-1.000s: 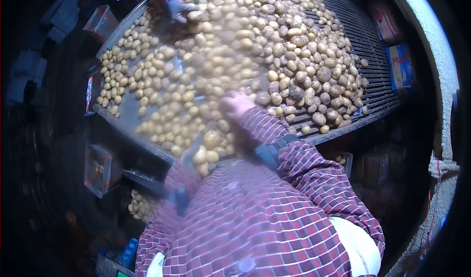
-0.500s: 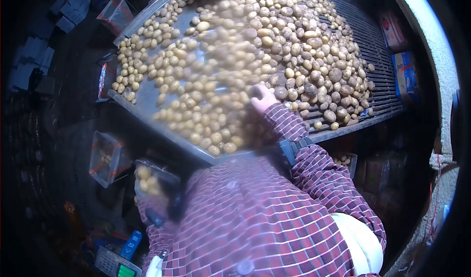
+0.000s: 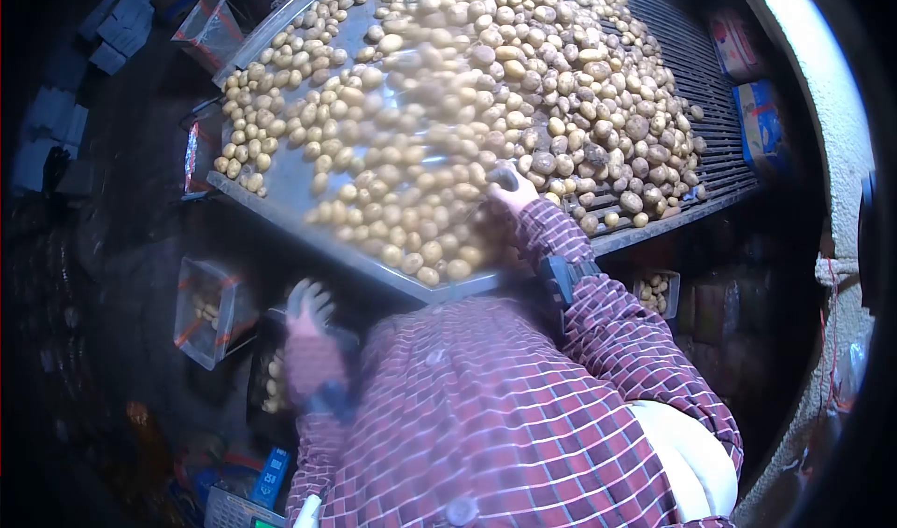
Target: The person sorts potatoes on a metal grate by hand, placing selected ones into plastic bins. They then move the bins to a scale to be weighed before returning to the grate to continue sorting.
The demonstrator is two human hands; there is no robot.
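Note:
Many pale and brown potatoes (image 3: 598,89) are heaped on a sorting table (image 3: 308,232) with a slatted right side. My right hand (image 3: 513,188) is at the front middle of the heap, its fingers curled around a dark potato (image 3: 505,178). My left hand (image 3: 309,306), blurred and gloved in grey, is raised over the lower left, off the table's front edge, its fingers spread with nothing between them. Below it, potatoes (image 3: 274,378) lie in a dark container, partly hidden by my sleeve.
A clear crate (image 3: 207,311) with a few potatoes stands at the left. Another crate (image 3: 657,292) with potatoes is under the table's right side. Coloured boxes (image 3: 759,126) sit beyond the slats, and a pale curved beam (image 3: 827,89) runs down the right.
My left hand has come up from the container at the lower left and now shows with fingers spread. My right hand has shifted slightly right and down, now around a dark potato.

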